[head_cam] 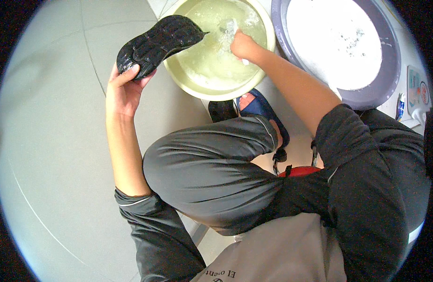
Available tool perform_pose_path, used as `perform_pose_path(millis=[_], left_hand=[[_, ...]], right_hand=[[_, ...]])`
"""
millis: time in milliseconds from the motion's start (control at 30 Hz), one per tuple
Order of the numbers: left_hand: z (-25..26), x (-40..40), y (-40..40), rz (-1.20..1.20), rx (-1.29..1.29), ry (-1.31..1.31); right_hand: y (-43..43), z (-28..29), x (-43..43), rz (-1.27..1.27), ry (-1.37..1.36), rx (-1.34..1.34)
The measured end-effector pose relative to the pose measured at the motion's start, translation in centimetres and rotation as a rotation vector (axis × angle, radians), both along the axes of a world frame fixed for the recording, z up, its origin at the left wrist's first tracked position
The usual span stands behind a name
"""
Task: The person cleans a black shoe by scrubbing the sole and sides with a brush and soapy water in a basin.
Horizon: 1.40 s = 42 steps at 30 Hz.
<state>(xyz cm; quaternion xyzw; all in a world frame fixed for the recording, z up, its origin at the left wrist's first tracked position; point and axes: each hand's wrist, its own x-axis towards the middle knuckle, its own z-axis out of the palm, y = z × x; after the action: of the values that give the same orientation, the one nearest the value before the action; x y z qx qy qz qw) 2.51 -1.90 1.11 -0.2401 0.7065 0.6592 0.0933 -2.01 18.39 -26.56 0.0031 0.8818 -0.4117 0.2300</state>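
My left hand (pixel 126 88) grips a black shoe (pixel 160 44) by one end, thumb on its textured sole, which faces up toward me. The shoe is held over the floor, its far end reaching the rim of a pale yellow-green basin (pixel 216 96). Inside that basin is cloudy, greenish water (pixel 205 60). My right hand (pixel 244 46) is closed over the water around a white-handled tool (pixel 245 62), apparently a brush. Its far end is blurred by splashing water, so its bristles cannot be made out.
A purple-grey basin (pixel 391 70) full of white suds (pixel 332 42) stands at the right. Beyond it are a blue-and-white tube (pixel 400 107) and a detergent bottle (pixel 418 91). A black object (pixel 222 111) lies beside my blue slipper (pixel 264 105). Under me is a red seat (pixel 299 171).
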Motion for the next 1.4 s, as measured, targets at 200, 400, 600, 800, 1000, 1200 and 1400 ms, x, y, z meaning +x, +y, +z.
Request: perform_pose_path(millis=[200,400,600,800,1000,1200,1400], left_hand=[[-0.7,-0.3,0.4,0.157,0.007,-0.011],[-1.3,-0.7,1.7,0.319,0.025,-0.004],[-1.6,-1.0,-0.2,0.429,0.116,-0.022],[-1.2,-1.1,2.0,0.483,0.097,0.016],[-1.0,-1.4,0.9,0.551,0.153,-0.021],[-1.3,-1.3,0.7,0.495,0.22,-0.092],[-1.0,-1.3,2.5,0.489,0.245,-0.212]], right_hand=[[-0.5,5.2,1.3,-0.227,-0.411,-0.966],[-2.0,12.5,3.9,-0.016,0.422,-0.824],[-2.4,14.8,5.5,0.278,0.583,-0.539],[0.9,5.1,1.7,0.423,0.23,-0.021],[1.3,2.0,0.3,0.175,0.138,0.055],[0.5,4.0,0.5,-0.078,0.072,-0.351],[0.5,12.6,2.8,0.098,0.457,-0.732]])
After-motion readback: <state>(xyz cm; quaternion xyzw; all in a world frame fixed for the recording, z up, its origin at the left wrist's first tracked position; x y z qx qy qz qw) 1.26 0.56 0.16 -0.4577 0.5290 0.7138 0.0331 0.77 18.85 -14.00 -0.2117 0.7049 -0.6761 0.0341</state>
